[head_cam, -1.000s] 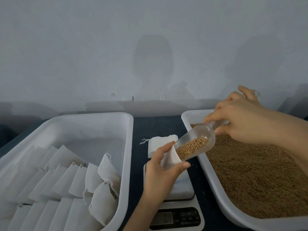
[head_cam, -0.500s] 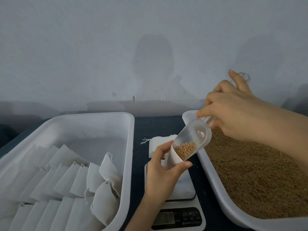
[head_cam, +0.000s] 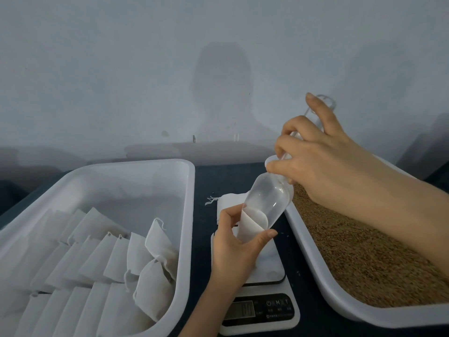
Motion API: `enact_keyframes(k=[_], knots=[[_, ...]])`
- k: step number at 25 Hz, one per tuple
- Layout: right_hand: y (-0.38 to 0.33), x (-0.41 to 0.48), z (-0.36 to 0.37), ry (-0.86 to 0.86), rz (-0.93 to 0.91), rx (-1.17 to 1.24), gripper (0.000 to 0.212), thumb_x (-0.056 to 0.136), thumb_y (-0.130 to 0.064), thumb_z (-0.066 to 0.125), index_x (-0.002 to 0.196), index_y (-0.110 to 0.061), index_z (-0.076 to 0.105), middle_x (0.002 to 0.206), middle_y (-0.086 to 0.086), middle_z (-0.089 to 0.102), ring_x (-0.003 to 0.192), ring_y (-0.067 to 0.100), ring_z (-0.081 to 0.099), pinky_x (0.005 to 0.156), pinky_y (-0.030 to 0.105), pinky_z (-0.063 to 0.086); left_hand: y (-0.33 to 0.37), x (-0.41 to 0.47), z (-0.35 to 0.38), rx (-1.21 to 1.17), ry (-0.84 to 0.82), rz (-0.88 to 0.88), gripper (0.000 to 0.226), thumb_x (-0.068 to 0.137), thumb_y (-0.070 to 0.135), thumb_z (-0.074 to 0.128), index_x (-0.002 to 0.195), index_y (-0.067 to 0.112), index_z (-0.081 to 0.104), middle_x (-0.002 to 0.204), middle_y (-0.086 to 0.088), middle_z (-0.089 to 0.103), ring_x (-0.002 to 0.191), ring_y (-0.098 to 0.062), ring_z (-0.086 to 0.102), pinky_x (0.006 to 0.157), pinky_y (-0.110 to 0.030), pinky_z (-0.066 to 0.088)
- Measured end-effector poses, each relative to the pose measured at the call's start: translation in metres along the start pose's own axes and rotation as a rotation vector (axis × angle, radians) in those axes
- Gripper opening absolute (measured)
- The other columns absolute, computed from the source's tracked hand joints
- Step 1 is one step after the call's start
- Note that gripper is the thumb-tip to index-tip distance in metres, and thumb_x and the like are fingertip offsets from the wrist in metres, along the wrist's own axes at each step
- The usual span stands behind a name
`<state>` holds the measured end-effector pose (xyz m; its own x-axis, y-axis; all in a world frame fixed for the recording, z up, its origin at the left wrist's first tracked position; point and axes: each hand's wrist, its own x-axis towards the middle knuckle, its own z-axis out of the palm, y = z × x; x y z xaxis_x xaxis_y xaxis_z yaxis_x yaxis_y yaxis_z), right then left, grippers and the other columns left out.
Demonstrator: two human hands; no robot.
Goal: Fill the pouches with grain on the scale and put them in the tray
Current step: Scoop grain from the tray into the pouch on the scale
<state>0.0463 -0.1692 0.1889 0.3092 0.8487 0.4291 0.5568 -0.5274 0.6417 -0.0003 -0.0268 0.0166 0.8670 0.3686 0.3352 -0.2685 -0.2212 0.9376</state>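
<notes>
My left hand (head_cam: 233, 249) grips a small white pouch (head_cam: 250, 227) upright over the white scale (head_cam: 262, 276), its mouth held wide. My right hand (head_cam: 313, 161) holds the handle of a clear plastic scoop (head_cam: 269, 198), tipped steeply down with its lip inside the pouch's mouth. No grain shows in the scoop. The grain tray (head_cam: 340, 295) on the right holds brown grain (head_cam: 359, 254). The white tray (head_cam: 187, 215) on the left holds several filled pouches (head_cam: 150, 285) in rows.
A small stack of flat white pouches (head_cam: 228, 203) lies on the dark table behind the scale. The scale's display (head_cam: 240, 310) faces me at the front edge. A grey wall rises close behind both trays.
My right hand has risen and tipped the scoop steeper. The grain in the scoop has run out into the pouch. My left hand stays over the scale.
</notes>
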Motion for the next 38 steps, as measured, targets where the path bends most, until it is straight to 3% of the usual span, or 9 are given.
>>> enact_keyframes(k=[6, 14, 17, 21, 26, 29, 32, 35, 38], knots=[[-0.001, -0.001, 0.005, 0.129, 0.019, 0.029, 0.035, 0.069, 0.007, 0.053, 0.086, -0.015, 0.075, 0.084, 0.009, 0.064, 0.1, 0.036, 0.057, 0.109, 0.056, 0.002, 0.0, -0.001, -0.001, -0.024, 0.058, -0.002, 0.058, 0.064, 0.033, 0.086, 0.108, 0.039, 0.05, 0.105, 0.032, 0.057, 0.104, 0.012, 0.053, 0.072, -0.003, 0.045], [-0.004, -0.002, 0.02, 0.13, 0.075, 0.111, 0.039, 0.059, 0.007, 0.077, 0.088, -0.018, 0.075, 0.089, 0.008, 0.066, 0.103, 0.036, 0.058, 0.108, 0.059, 0.007, -0.001, 0.001, -0.017, -0.082, -0.024, -0.036, 0.049, 0.083, 0.051, 0.056, 0.128, 0.033, 0.05, 0.118, 0.017, 0.061, 0.11, 0.001, 0.057, 0.082, -0.01, 0.048], [-0.003, -0.006, 0.027, 0.135, 0.091, 0.133, 0.042, 0.059, 0.007, 0.076, 0.091, -0.02, 0.074, 0.09, 0.007, 0.066, 0.103, 0.036, 0.057, 0.109, 0.057, 0.004, -0.007, 0.004, -0.027, -0.038, -0.133, -0.092, 0.066, 0.082, 0.054, 0.063, 0.14, 0.031, 0.04, 0.126, 0.018, 0.057, 0.116, 0.002, 0.054, 0.088, -0.011, 0.047], [-0.002, -0.012, 0.034, 0.125, 0.11, 0.148, 0.043, 0.059, 0.005, 0.08, 0.093, -0.022, 0.074, 0.091, 0.005, 0.067, 0.104, 0.036, 0.057, 0.108, 0.056, 0.005, -0.011, 0.007, -0.026, 0.119, -0.234, -0.167, 0.052, 0.072, 0.033, 0.081, 0.112, 0.044, 0.049, 0.108, 0.017, 0.061, 0.092, 0.012, 0.059, 0.066, -0.007, 0.049], [0.002, -0.031, 0.039, 0.089, 0.256, 0.229, 0.034, 0.07, -0.014, 0.079, 0.102, -0.023, 0.073, 0.098, 0.005, 0.069, 0.104, 0.034, 0.056, 0.107, 0.058, 0.008, -0.01, 0.008, -0.021, 0.146, -0.152, -0.097, 0.027, 0.081, 0.032, 0.074, 0.096, 0.042, 0.054, 0.092, 0.02, 0.066, 0.088, 0.008, 0.061, 0.065, -0.01, 0.05], [-0.002, -0.042, 0.038, -0.097, 0.533, 0.465, 0.036, 0.084, -0.036, 0.058, 0.119, -0.027, 0.064, 0.107, 0.0, 0.068, 0.1, 0.024, 0.056, 0.102, 0.045, 0.028, -0.008, 0.008, -0.021, 0.146, -0.118, -0.075, 0.014, 0.085, 0.033, 0.069, 0.093, 0.038, 0.059, 0.087, 0.019, 0.067, 0.082, 0.003, 0.063, 0.062, -0.01, 0.048], [-0.023, -0.041, 0.037, -0.299, 0.838, 0.961, 0.048, 0.083, -0.052, 0.05, 0.124, -0.027, 0.053, 0.097, -0.017, 0.06, 0.078, 0.0, 0.057, 0.065, 0.015, 0.044, -0.008, 0.009, -0.02, 0.175, -0.041, -0.048, 0.009, 0.087, 0.03, 0.066, 0.084, 0.022, 0.063, 0.079, 0.011, 0.066, 0.072, -0.006, 0.06, 0.058, -0.014, 0.046], [-0.055, -0.032, 0.036, -0.35, 0.839, 1.258, 0.028, 0.073, -0.052, 0.068, 0.091, -0.034, 0.056, 0.083, -0.017, 0.061, 0.073, -0.001, 0.06, 0.059, 0.018, 0.046, -0.006, 0.009, -0.018, 0.147, 0.022, -0.041, 0.015, 0.086, 0.026, 0.069, 0.074, 0.022, 0.061, 0.07, 0.005, 0.063, 0.061, -0.003, 0.053, 0.055, -0.013, 0.041], [-0.074, -0.019, 0.037, -0.366, 0.795, 1.273, 0.022, 0.07, -0.046, 0.071, 0.079, -0.028, 0.064, 0.077, -0.008, 0.066, 0.072, 0.007, 0.063, 0.066, 0.021, 0.05, -0.006, 0.009, -0.015, 0.135, 0.043, -0.039, 0.023, 0.083, 0.023, 0.072, 0.066, 0.021, 0.056, 0.064, -0.004, 0.056, 0.056, -0.004, 0.043, 0.052, -0.016, 0.037]])
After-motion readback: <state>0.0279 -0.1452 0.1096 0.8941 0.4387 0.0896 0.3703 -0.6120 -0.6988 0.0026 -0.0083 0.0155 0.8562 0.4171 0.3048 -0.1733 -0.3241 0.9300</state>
